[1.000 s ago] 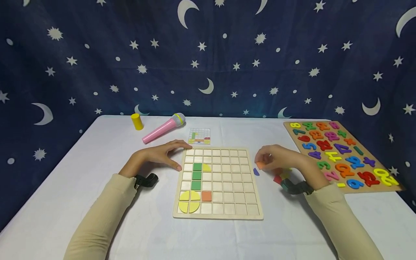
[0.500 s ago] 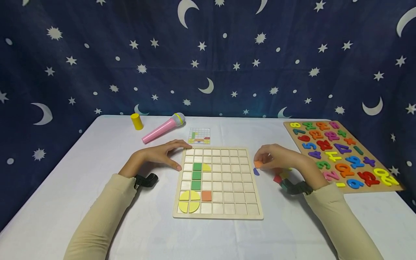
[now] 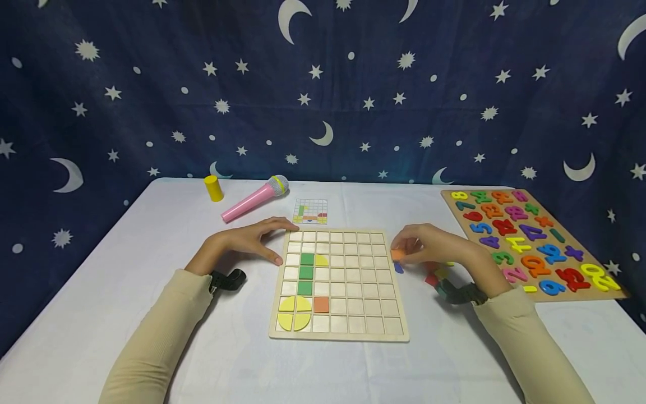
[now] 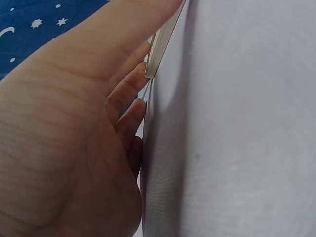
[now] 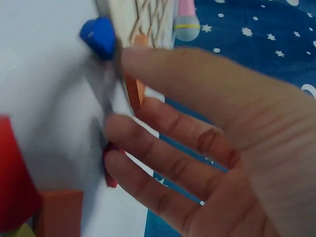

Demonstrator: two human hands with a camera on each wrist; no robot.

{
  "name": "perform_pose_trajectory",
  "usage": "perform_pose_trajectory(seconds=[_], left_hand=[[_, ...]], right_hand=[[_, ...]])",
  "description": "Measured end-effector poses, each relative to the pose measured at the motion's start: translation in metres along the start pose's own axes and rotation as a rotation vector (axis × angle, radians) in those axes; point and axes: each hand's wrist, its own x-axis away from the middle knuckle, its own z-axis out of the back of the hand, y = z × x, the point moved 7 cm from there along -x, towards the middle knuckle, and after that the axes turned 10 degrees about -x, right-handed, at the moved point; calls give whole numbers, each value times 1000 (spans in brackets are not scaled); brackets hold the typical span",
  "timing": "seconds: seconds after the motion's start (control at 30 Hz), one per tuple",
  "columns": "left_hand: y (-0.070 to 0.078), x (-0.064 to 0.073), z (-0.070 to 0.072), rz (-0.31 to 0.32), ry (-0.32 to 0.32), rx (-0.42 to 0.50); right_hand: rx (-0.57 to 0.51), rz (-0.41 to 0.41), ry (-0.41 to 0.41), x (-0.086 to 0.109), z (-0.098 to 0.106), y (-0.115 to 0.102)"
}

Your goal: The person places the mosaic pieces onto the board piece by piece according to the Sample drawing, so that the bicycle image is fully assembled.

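Note:
A wooden grid board (image 3: 339, 338) bears a column of green square tiles (image 3: 305, 273), several yellow quarter-circle tiles (image 3: 285, 321) and one orange square tile (image 3: 321, 304). My left hand (image 3: 242, 240) rests at its upper left corner, thumb against the left edge and fingertips at the top; the left wrist view shows the fingers extended along the board's side (image 4: 159, 52). Just right of the board, my right hand (image 3: 436, 245) pinches another orange square tile (image 3: 397, 255) between thumb and fingers. Below that tile lies a blue piece (image 3: 398, 268), also visible in the right wrist view (image 5: 100, 38).
Under my right wrist lie red pieces (image 3: 431, 279) and other coloured ones. A printed pattern card (image 3: 310, 211) lies behind the board, with a pink toy microphone (image 3: 252, 200) and a yellow cylinder (image 3: 214, 189) farther left. A number puzzle board (image 3: 580, 286) occupies the right side.
The right hand has shifted slightly left toward the board, carrying the pinched orange tile over beside the blue piece. The left hand stays where it was.

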Motion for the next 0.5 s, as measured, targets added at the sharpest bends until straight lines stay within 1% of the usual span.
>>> perform_pose_trajectory(seconds=[0.23,0.37,0.5], left_hand=[[-1,-1,0,6,4,1],[0,-1,0,3,4,1],[0,0,0,1,6,5]], right_hand=[[-38,49,-34,0,-5,-14],[-18,77,-57,-1,-13,-24],[-2,108,-99,-3,-25,-34]])
